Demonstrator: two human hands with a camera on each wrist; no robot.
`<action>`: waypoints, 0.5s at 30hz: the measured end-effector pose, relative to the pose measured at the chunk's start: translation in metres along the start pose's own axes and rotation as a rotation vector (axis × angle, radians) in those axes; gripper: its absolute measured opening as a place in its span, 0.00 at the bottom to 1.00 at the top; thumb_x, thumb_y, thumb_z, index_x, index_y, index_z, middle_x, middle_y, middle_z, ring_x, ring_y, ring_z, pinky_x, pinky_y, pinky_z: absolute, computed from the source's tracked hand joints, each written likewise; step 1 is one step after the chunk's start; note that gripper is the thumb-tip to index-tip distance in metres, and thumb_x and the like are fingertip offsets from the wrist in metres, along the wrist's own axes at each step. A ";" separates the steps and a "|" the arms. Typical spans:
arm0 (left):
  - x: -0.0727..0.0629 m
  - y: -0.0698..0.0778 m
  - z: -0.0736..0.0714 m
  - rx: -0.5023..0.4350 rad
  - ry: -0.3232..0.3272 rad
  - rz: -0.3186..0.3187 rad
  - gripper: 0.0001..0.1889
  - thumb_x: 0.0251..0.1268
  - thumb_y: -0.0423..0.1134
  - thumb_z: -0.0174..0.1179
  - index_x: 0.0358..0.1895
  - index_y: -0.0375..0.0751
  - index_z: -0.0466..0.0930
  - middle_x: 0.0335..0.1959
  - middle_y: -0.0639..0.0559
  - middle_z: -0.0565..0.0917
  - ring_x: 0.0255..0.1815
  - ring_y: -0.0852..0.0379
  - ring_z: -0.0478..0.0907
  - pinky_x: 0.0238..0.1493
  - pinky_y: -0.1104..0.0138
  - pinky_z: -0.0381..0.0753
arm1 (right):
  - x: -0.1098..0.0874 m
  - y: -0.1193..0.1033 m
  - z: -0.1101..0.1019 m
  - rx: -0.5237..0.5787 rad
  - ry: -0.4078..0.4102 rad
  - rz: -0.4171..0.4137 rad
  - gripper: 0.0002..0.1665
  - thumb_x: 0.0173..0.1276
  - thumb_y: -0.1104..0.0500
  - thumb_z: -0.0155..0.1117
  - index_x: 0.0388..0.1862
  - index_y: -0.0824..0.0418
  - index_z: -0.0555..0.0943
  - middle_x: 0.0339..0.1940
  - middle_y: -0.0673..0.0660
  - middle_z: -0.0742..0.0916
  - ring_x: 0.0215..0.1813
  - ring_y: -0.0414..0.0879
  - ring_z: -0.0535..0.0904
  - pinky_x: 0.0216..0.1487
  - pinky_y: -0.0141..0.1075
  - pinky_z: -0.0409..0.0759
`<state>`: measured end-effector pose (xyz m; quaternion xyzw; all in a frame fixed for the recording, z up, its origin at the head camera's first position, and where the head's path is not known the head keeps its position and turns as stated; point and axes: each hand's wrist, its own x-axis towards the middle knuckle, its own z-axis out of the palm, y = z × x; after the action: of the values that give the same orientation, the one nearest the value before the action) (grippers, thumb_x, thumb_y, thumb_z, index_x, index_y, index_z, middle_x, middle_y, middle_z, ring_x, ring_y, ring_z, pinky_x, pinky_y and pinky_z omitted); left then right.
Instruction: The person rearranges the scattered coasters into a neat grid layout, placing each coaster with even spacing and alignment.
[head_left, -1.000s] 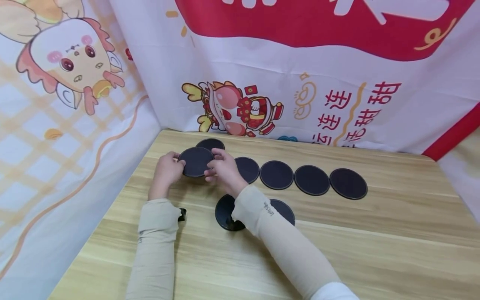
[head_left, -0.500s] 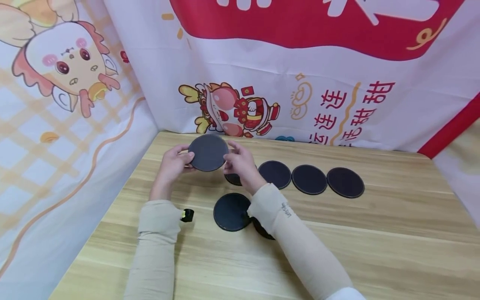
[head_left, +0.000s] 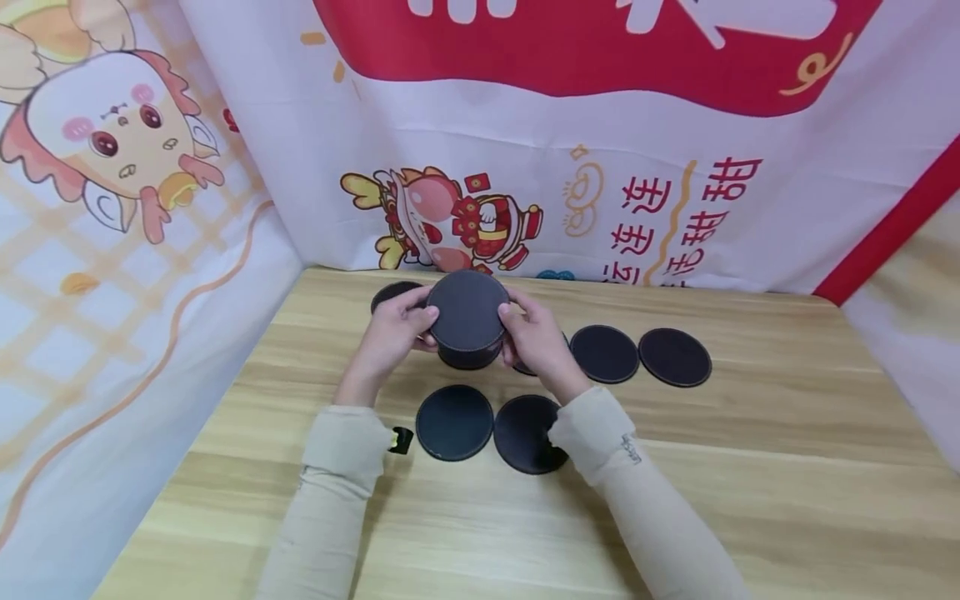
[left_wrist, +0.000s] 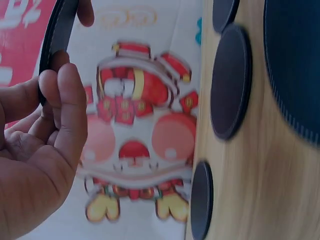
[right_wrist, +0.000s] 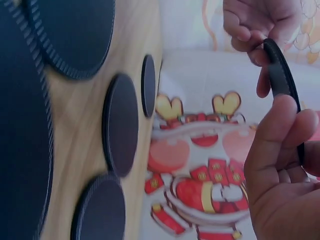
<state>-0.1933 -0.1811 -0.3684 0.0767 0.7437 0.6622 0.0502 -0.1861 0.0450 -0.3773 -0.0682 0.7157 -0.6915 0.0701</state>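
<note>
Both hands hold one round black coaster (head_left: 467, 308) with a stitched rim, raised off the wooden table. My left hand (head_left: 392, 332) pinches its left edge, thumb on top and fingers beneath. On the opposite edge my right hand (head_left: 542, 337) grips it the same way. Seen from the right wrist, the raised coaster (right_wrist: 281, 75) is a thin, tilted disc between the two hands. Directly below it in the head view another coaster (head_left: 468, 358) shows only its near part. A further coaster (head_left: 393, 292) at the back left is partly covered by my left hand.
Two coasters, one (head_left: 604, 354) beside another (head_left: 675, 357), continue the row to the right; one more is mostly hidden behind the right hand. Nearer lie a front-left coaster (head_left: 454, 422) and a front-right coaster (head_left: 525, 433). A printed cloth (head_left: 480, 125) hangs behind the table (head_left: 465, 533).
Both hands have lifted the coaster and carried it right, from near the back-left coaster to above the row. The back-left coaster shows again; the head view has turned slightly right.
</note>
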 end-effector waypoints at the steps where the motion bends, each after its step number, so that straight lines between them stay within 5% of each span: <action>1: -0.001 0.000 0.005 0.002 -0.013 0.003 0.24 0.77 0.32 0.55 0.73 0.33 0.68 0.29 0.45 0.82 0.23 0.56 0.79 0.33 0.60 0.87 | -0.003 0.001 -0.004 -0.008 0.007 0.003 0.24 0.83 0.55 0.49 0.74 0.53 0.71 0.19 0.63 0.82 0.13 0.47 0.73 0.20 0.40 0.79; 9: -0.008 0.003 0.041 0.054 -0.104 -0.014 0.28 0.78 0.34 0.54 0.78 0.40 0.62 0.32 0.40 0.84 0.23 0.55 0.80 0.38 0.57 0.87 | -0.030 0.007 -0.037 -0.031 0.030 -0.009 0.26 0.83 0.55 0.50 0.77 0.50 0.69 0.23 0.66 0.84 0.14 0.45 0.73 0.21 0.41 0.82; 15: -0.009 -0.002 0.068 0.035 -0.164 -0.020 0.28 0.79 0.33 0.52 0.78 0.39 0.60 0.30 0.42 0.82 0.25 0.55 0.79 0.40 0.55 0.87 | -0.046 0.010 -0.063 -0.035 0.008 -0.038 0.27 0.83 0.59 0.49 0.78 0.52 0.67 0.17 0.62 0.78 0.15 0.46 0.74 0.23 0.42 0.83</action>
<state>-0.1728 -0.1168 -0.3781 0.1243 0.7492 0.6402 0.1161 -0.1531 0.1161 -0.3845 -0.0800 0.7266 -0.6803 0.0530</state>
